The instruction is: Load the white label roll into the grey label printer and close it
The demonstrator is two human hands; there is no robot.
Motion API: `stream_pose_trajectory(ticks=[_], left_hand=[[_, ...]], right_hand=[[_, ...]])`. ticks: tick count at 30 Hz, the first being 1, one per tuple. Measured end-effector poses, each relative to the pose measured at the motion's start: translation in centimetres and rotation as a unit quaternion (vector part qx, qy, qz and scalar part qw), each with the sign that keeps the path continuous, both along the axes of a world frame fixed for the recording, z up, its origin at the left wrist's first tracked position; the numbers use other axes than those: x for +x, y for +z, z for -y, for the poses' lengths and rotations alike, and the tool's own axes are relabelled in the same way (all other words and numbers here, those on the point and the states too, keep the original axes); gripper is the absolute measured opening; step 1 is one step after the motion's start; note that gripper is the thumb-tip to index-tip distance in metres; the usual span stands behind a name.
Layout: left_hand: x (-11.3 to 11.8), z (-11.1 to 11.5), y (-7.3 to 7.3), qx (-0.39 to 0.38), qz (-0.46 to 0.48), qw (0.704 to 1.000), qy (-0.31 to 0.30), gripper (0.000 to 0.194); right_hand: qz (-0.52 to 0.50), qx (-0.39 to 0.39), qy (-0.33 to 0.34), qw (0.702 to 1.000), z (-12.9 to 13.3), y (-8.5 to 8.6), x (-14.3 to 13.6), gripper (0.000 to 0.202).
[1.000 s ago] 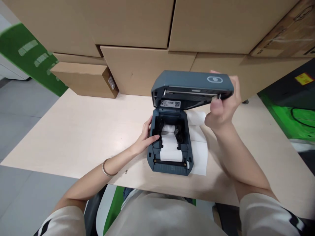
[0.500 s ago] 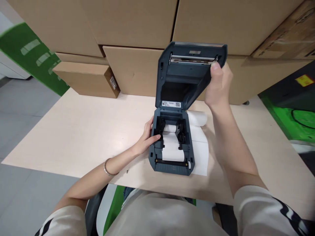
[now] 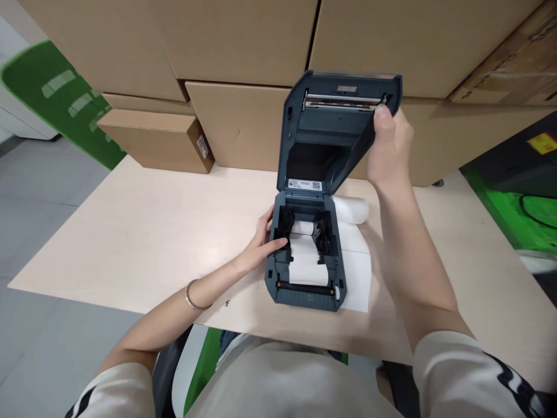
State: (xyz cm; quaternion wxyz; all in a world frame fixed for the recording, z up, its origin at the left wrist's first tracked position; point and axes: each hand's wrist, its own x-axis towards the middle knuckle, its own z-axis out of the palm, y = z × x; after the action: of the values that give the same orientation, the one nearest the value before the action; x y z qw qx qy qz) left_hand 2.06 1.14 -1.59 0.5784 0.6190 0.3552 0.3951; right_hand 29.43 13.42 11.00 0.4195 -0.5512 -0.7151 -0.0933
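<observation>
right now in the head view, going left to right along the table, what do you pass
small cardboard box → left hand on the printer's side → open label printer → white paper roll lying beside it → right hand gripping the raised lid

The label (image 3: 305, 185) inside the printer (image 3: 307, 273) is too small to read. The right hand (image 3: 389, 152) hides the lid's (image 3: 335, 128) 3 o'clock edge. The paper roll (image 3: 351, 209) at 3 o'clock lies partly behind the printer. The frame's top edge crops the boxes (image 3: 243, 40).
</observation>
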Motion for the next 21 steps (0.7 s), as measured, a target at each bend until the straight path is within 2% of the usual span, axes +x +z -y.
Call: stream_pose_trajectory(ticks=[2,5,6,7,9,11,13,16,18,21], left_hand=[[0.1,0.0,0.3,-0.005,-0.003,1.0,0.008,0.084],[0.2,-0.1,0.5,0.0,-0.015,1.0,0.017,0.087],[0.3,-0.2,0.5,0.0,-0.017,1.0,0.016,0.088],[0.3,-0.2,0.5,-0.001,-0.019,1.0,0.016,0.088],[0.2,-0.3,0.5,-0.003,-0.023,1.0,0.019,0.089],[0.1,-0.4,0.5,-0.003,-0.031,0.999,0.027,0.089],[0.1,-0.4,0.5,0.002,-0.046,0.998,0.035,0.089],[0.0,-0.3,0.6,0.014,-0.067,0.997,0.039,0.088],[0.0,-0.2,0.7,0.022,-0.072,0.996,0.036,0.084],[0.0,-0.1,1.0,0.045,-0.081,0.995,0.031,0.077]], right_hand=[[-0.045,0.053,-0.004,0.998,1.0,-0.3,-0.2,0.053],[-0.108,0.213,-0.03,0.971,3.4,-0.7,-0.7,0.046],[-0.106,0.238,-0.027,0.965,4.3,-0.8,-1.0,0.041],[-0.081,0.23,-0.009,0.97,5.3,-0.9,-1.4,0.036],[0.013,0.14,0.064,0.988,6.9,-0.9,-2.2,0.031],[0.129,0.009,0.14,0.982,8.1,-0.7,-3.3,0.031],[0.238,-0.14,0.174,0.945,8.8,-0.7,-4.5,0.028],[0.347,-0.318,0.176,0.865,9.0,-0.9,-6.0,0.029],[0.372,-0.352,0.177,0.841,8.8,-1.2,-6.7,0.026],[0.391,-0.365,0.166,0.829,8.6,-1.5,-7.4,0.02]])
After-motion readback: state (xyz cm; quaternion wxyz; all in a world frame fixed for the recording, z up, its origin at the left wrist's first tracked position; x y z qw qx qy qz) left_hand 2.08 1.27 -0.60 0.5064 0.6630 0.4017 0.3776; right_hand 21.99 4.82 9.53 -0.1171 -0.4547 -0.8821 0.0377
